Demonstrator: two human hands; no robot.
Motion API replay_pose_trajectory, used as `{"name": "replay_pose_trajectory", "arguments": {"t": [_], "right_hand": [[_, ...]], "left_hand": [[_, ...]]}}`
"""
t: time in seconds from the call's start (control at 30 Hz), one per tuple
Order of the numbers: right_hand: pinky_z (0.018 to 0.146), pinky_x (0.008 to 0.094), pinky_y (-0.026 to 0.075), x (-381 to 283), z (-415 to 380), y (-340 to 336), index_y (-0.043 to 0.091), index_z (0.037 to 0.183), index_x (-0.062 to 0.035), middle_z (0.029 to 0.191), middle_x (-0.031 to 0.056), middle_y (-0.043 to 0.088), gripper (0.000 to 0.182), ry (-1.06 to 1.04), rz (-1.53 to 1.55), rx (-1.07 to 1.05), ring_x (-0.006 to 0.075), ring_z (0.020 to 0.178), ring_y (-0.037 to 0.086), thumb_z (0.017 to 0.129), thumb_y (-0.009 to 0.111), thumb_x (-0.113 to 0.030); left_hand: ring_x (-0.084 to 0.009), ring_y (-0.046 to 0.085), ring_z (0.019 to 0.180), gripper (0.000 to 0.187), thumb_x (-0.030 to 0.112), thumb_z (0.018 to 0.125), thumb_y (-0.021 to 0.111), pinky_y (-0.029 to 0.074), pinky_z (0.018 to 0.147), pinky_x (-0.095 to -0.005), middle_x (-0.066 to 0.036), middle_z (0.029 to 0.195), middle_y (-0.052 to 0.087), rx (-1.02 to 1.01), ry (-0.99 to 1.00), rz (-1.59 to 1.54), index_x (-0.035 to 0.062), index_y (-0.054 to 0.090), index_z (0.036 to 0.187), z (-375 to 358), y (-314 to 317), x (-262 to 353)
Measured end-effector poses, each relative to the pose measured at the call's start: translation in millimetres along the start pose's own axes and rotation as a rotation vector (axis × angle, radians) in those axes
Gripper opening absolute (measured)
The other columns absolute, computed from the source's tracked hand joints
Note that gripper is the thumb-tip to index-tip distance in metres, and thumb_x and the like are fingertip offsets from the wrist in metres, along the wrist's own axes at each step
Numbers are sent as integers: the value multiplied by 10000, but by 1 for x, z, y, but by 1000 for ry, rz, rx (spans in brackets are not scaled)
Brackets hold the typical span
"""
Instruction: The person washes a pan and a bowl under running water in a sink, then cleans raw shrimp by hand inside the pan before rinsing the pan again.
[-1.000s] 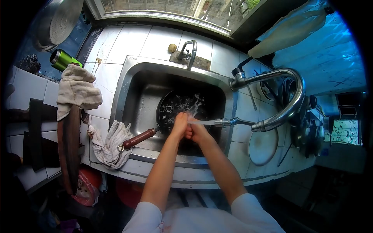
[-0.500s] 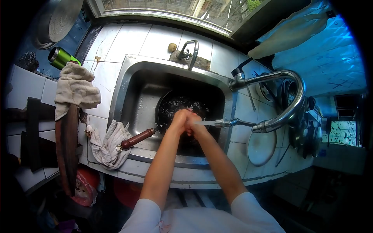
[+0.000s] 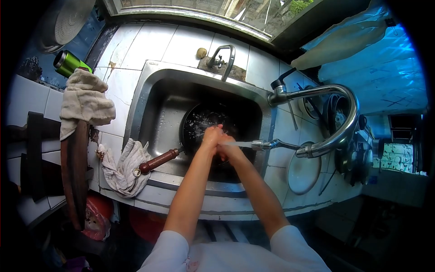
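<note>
My left hand [image 3: 211,136] and my right hand [image 3: 226,148] are pressed together over a dark pan [image 3: 184,122] in the steel sink [image 3: 156,120]. Their fingers are closed around each other, and anything between them is hidden. A stream of water [image 3: 241,144] from the tap's spray nozzle [image 3: 260,145] strikes my right hand. Water splashes about inside the pan. The pan's brown handle [image 3: 158,162] reaches over the sink's left front rim, beside a crumpled pale cloth [image 3: 124,174].
A curved chrome tap [image 3: 353,106] arches over the right side, above a white plate [image 3: 302,174]. A smaller tap [image 3: 232,56] stands behind the sink, near a round brownish object [image 3: 201,53]. At left are a beige cloth [image 3: 86,102], a wooden board [image 3: 74,174] and a green tumbler [image 3: 68,63].
My hands stay together under the stream, with the fingers shifted slightly against each other. The whole view has moved a little. The pan stays in the sink.
</note>
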State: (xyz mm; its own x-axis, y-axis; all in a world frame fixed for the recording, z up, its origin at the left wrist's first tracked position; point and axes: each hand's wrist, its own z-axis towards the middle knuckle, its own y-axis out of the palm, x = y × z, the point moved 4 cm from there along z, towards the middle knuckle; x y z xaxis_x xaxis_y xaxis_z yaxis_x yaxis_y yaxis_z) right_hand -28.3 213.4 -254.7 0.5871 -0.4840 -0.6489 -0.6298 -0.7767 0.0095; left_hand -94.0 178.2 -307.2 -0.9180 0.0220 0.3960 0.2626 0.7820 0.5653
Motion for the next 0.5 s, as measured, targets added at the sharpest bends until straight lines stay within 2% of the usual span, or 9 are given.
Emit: {"name": "replay_pose_trajectory", "arguments": {"t": [0.07,0.1,0.13,0.2,0.23,0.33,0.4,0.43,0.5], "right_hand": [[279,265,299,-1,-5,2,492,653,-48,485,43,472,434,-182,-198,-43,150,313,406,884,424,-410],[367,323,407,-5,-4,0,540,699,-7,558,84,547,424,-252,-361,-59,212,414,518,873,444,-382],[367,323,407,-7,-4,-6,540,699,-7,558,84,547,424,-254,-363,-58,212,414,518,873,444,-382],[539,394,480,-44,-34,-1,572,735,12,654,142,598,372,-743,-1165,120,290,561,587,852,466,-324],[683,439,474,-67,-38,-7,589,789,10,779,190,605,307,-272,-1276,199,342,735,598,829,489,-278],[706,387,456,-124,-34,-45,546,778,-13,846,140,529,159,-807,-1407,748,308,856,523,741,600,-158],[814,379,413,-170,-29,-61,571,853,-10,939,141,536,187,-781,-1625,859,290,965,487,737,598,-154],[883,407,358,-183,-19,-71,577,927,-3,1010,150,533,249,-809,-1768,972,291,1020,461,760,581,-187],[952,435,304,-203,1,-93,584,1001,5,1081,158,529,314,-832,-1907,1093,292,1074,435,783,564,-220]], "left_hand": [[-181,466,541,99,110,823,506,503,635,-389,-41,688,466,32,41,-76,89,478,916,9,-5,-5],[-183,469,551,119,163,866,470,500,622,-382,-54,679,467,55,9,-159,64,468,934,7,-5,-5],[-185,473,561,183,216,909,434,498,609,-376,-68,669,467,78,-20,-241,39,459,952,6,-5,-4],[-176,443,540,279,298,950,355,487,589,-364,-61,645,442,58,0,-270,40,458,921,8,-10,-5],[-167,435,530,274,292,949,360,472,561,-348,-52,638,437,91,-32,-264,38,460,924,7,-14,-8],[-147,423,511,216,234,932,385,428,510,-308,-33,628,438,115,-34,-223,38,472,959,-2,-17,-9],[-124,416,494,168,130,898,424,369,465,-260,-12,621,448,87,22,-159,41,492,1023,-9,-11,-8],[-122,410,467,247,57,848,424,342,410,-250,-20,626,469,135,38,-153,18,480,1086,-8,-8,-10],[-121,395,447,229,92,868,423,323,382,-249,-23,624,470,111,38,-95,22,484,1077,-8,-10,-12]]}}
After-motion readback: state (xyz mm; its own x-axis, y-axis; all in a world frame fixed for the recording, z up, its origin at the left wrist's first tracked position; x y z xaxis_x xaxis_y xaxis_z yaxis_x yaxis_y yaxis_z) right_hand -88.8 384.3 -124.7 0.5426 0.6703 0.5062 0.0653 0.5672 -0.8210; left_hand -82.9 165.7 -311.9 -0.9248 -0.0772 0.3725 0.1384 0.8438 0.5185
